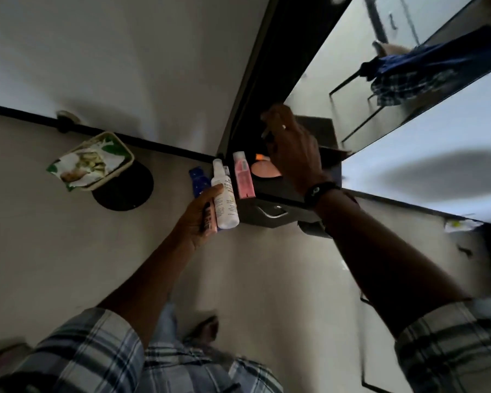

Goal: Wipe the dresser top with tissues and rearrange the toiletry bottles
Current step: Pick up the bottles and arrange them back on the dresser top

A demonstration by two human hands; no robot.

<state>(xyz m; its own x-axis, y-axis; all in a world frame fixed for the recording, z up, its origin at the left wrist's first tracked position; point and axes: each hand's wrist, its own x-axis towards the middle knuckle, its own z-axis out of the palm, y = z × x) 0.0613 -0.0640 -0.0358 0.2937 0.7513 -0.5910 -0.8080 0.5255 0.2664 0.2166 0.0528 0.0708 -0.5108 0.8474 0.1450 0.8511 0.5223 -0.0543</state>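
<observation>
My left hand (200, 219) grips a white spray bottle (224, 199) together with a dark tube (209, 215), just left of the dark dresser top (275, 188). Behind them a blue bottle (197, 181) shows, and I cannot tell whether my hand holds it. A pink bottle (243, 177) stands at the dresser's left edge. A round peach compact (265, 169) lies on the top. My right hand (292, 143) reaches over the dresser near the mirror, fingers curled round a small dark item that is hard to make out.
The dresser drawer with a metal handle (272, 212) faces me. A mirror (394, 80) rises behind, reflecting a chair with clothes. On the floor to the left a green-and-white packet lies in a beige basket (90, 163) beside a black round disc (125, 188).
</observation>
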